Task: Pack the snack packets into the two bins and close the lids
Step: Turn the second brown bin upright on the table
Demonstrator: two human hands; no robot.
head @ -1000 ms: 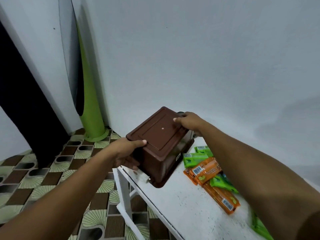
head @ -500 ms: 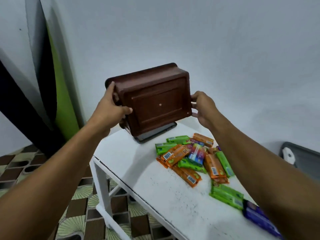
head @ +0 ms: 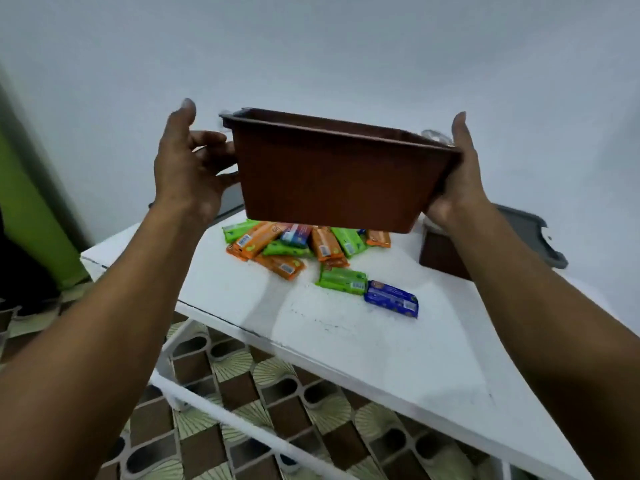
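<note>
White table (head: 346,341) bears snack packets (head: 291,247) and second bin (head: 441,254) under lifted brown bin (head: 332,181)

brown bin (head: 329,181) aloft, packets (head: 294,251) heaped below

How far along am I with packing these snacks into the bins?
Nothing visibly packed: the snack packets lie piled on the table. In hand: left hand and right hand hold one brown bin upright above the pile. Left: fill it and the second bin, then close both; a grey lid lies aside.
</note>
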